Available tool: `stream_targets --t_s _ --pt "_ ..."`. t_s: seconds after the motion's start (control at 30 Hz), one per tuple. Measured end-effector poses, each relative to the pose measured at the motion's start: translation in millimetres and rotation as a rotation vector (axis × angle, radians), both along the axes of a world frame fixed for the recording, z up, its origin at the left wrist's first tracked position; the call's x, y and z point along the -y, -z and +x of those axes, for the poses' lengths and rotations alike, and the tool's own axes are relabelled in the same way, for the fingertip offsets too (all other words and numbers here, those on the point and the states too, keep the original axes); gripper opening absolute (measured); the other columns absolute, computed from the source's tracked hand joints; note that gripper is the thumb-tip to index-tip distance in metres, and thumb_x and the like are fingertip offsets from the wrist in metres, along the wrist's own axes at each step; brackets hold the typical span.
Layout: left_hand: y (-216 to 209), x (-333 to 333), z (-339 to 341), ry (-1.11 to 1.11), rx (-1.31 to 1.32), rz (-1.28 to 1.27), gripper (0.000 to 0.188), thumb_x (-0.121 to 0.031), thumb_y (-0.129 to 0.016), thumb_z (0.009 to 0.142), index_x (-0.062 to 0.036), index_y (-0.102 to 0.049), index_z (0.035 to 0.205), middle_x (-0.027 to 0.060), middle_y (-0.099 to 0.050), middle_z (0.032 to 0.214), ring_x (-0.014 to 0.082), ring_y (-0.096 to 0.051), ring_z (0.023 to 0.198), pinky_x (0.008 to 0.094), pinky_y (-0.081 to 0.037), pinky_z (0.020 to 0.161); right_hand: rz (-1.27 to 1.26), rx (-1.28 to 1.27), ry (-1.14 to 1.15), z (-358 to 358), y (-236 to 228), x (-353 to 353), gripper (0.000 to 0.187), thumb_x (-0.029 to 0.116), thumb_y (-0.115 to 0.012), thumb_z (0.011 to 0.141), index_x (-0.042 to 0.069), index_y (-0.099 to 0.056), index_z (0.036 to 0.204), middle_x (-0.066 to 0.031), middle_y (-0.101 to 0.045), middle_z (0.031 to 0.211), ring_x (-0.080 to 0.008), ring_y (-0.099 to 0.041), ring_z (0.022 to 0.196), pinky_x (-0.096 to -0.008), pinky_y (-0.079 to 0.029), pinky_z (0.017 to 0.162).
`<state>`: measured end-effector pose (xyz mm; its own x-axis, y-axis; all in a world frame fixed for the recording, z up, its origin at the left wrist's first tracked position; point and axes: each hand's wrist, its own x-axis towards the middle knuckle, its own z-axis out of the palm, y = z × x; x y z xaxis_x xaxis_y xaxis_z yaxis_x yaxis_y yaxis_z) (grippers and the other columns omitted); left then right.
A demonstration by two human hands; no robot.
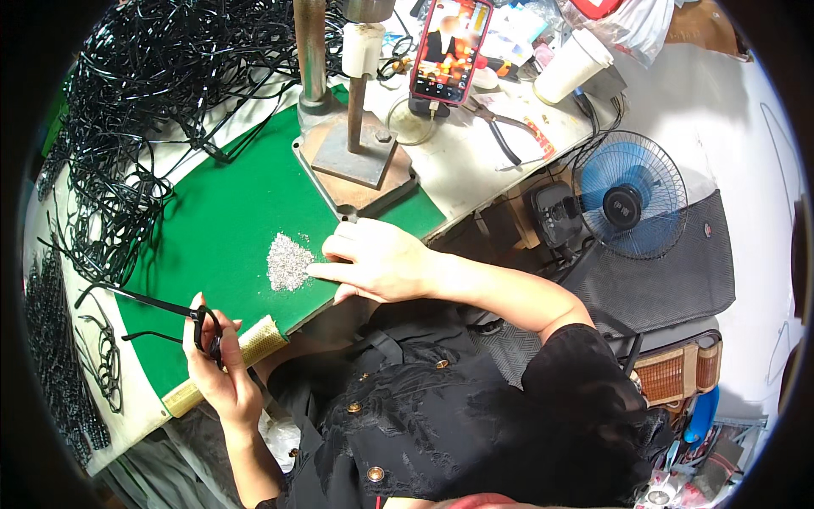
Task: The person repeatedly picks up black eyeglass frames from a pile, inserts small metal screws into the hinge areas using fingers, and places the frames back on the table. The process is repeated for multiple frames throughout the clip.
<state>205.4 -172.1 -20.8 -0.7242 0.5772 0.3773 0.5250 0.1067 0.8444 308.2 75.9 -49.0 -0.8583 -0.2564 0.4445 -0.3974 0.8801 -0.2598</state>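
Note:
A black eyeglass frame is in my left hand, its temples spread out to the left over the green mat. My fingers wrap the front of the frame, just above a gold roll-like strip along the table's near edge. With its index finger stretched out, my right hand touches the right side of a pile of tiny silvery pieces. The thumb stays apart from that finger, and no piece shows between them. Single pieces are too small to make out.
A bench press stands at the mat's far edge. Tangled black glasses frames heap at the left. A phone, pliers and a white cup lie farther right. A fan stands beside the table.

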Motion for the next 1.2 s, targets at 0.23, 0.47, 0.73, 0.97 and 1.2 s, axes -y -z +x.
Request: stream_targets --t_s 0.23,0.47,0.73,0.97,1.2 --pt "4.6 -9.1 0.1 -0.041 0.074 0.047 0.046 -0.004 -0.042 0.098 0.0032 -0.030 0.142 0.0070 -0.051 0.104 0.0108 -0.050 0.085 0.0267 -0.050 0.078 0.056 -0.061 0.001 16.4 1.7 -8.7 0.040 0.037 -0.066 0.077 0.011 -0.063 0.107 -0.0055 -0.056 0.097 -0.0214 -0.055 0.090 -0.0332 -0.045 0.073" --pt "10.8 -8.3 -1.7 -0.034 -0.042 -0.009 0.043 0.000 -0.045 0.096 0.0038 -0.036 0.138 0.0096 -0.057 0.105 0.0094 -0.052 0.072 0.0219 -0.047 0.063 0.025 -0.075 -0.002 13.9 1.6 -5.3 0.034 0.036 -0.068 0.075 0.010 -0.061 0.096 -0.0051 -0.054 0.094 -0.0212 -0.053 0.089 -0.0336 -0.042 0.072" --pt "8.7 -20.8 -1.0 -0.070 -0.068 -0.044 0.043 -0.001 -0.047 0.096 0.0012 -0.036 0.137 0.0100 -0.058 0.105 0.0098 -0.054 0.078 0.0215 -0.048 0.061 -0.120 0.033 0.038 16.7 -4.2 -9.2 0.027 0.027 -0.070 0.076 0.011 -0.062 0.096 -0.0050 -0.056 0.094 -0.0229 -0.055 0.089 -0.0344 -0.043 0.072" --pt "2.6 -11.2 -2.2 -0.087 0.082 0.003 0.049 -0.003 -0.046 0.096 -0.0019 -0.028 0.142 0.0051 -0.053 0.093 0.0073 -0.048 0.074 0.0194 -0.045 0.060 -0.395 0.029 0.144 2.2 -3.9 3.5 0.012 0.011 -0.068 0.077 0.007 -0.061 0.086 -0.0091 -0.057 0.081 -0.0268 -0.058 0.077 -0.0367 -0.048 0.070" --pt "-1.9 -18.9 -4.6 0.015 -0.010 -0.004 0.057 -0.001 -0.046 0.094 -0.0066 -0.024 0.147 0.0022 -0.055 0.091 0.0055 -0.045 0.072 0.0170 -0.038 0.057 -0.497 0.155 0.280 6.6 -8.3 2.7 0.006 0.001 -0.064 0.080 0.003 -0.062 0.085 -0.0105 -0.058 0.078 -0.0259 -0.060 0.071 -0.0329 -0.048 0.063"
